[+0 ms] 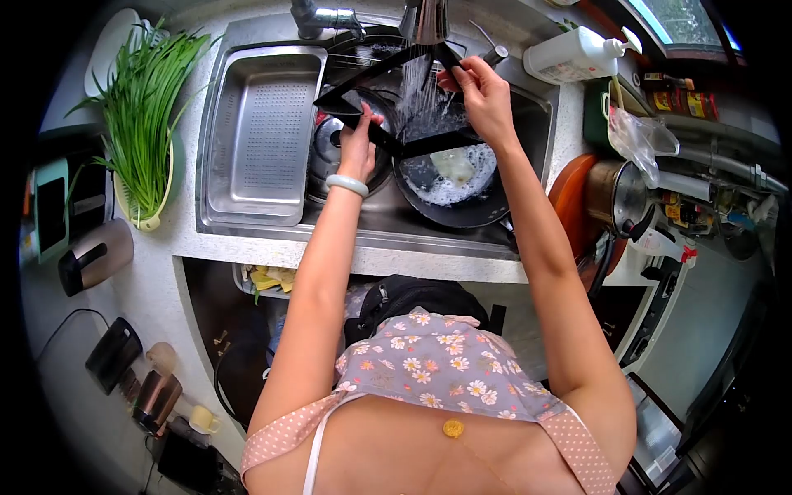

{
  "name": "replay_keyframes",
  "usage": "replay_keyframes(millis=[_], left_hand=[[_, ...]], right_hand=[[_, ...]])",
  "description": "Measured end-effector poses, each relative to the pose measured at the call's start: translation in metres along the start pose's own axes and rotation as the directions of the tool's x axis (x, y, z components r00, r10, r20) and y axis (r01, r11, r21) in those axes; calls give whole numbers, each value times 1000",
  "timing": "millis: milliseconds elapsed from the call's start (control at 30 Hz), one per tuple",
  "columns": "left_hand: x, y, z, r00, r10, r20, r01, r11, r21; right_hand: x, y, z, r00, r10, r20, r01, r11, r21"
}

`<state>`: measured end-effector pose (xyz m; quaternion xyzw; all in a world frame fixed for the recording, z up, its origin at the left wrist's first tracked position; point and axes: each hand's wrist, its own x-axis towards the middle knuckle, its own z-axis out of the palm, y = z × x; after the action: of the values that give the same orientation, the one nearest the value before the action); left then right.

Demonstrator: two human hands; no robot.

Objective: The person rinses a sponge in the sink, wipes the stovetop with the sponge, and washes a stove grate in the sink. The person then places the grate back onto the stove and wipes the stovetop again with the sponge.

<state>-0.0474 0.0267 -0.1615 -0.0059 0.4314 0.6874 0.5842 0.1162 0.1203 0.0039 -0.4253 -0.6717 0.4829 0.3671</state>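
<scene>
Both hands hold a black angular frame under water running from the faucet. My left hand, below a pale bangle, is closed on the frame's left corner. My right hand grips its upper right part, the fingers curled round it. Beneath the frame a black pan sits in the sink with suds and a pale sponge-like piece inside. A round lid-like item lies to the left of the pan, partly hidden by my left hand.
A perforated metal tray fills the sink's left side. Green stalks lie in a basket further left. A white pump bottle is behind the sink at right. A metal pot stands right of the sink.
</scene>
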Motion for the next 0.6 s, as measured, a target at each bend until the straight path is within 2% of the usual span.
replay_keyframes(millis=[133,167,200,300,400,600], left_hand=[[10,6,26,998,48,49,-48,999,7],[14,5,29,996,62,67,-63,998,11],[17,3,32,991,84,109,-86,996,19],[19,5,47,963,137,232,-150,988,38],[21,9,69,938,237,253,-263,962,73],[14,15,89,893,255,370,-308,947,91]], right_hand=[[-7,2,-11,991,-34,-130,40,998,48],[-8,3,-16,987,-49,-150,50,999,3],[-10,4,-22,983,-65,-171,58,997,-42],[-17,2,-39,975,-47,-219,50,999,5],[-28,-1,-53,962,-46,-269,46,999,-6],[-52,1,-73,915,-63,-398,22,994,-107]])
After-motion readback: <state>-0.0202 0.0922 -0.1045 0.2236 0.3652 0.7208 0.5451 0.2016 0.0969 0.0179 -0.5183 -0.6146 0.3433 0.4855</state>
